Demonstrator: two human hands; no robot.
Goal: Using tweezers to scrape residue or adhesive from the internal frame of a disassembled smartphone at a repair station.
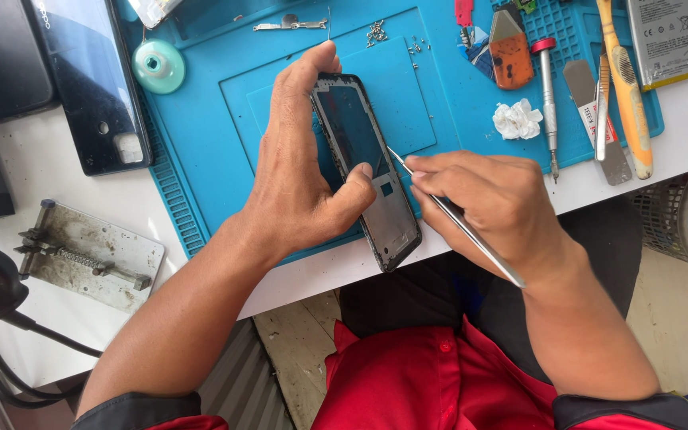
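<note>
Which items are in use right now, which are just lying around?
In use: left hand holding phone frame; right hand holding metal tweezers; blue mat beneath.
Idle: screwdriver, yellow-handled tool, battery, tissue wad, loose screws, metal clamp jig.

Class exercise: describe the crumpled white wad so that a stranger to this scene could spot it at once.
Start at the blue work mat covering the desk and move to its right side. The crumpled white wad lies there, left of the red-capped screwdriver. It is the only soft, shapeless thing among rigid tools.
</note>
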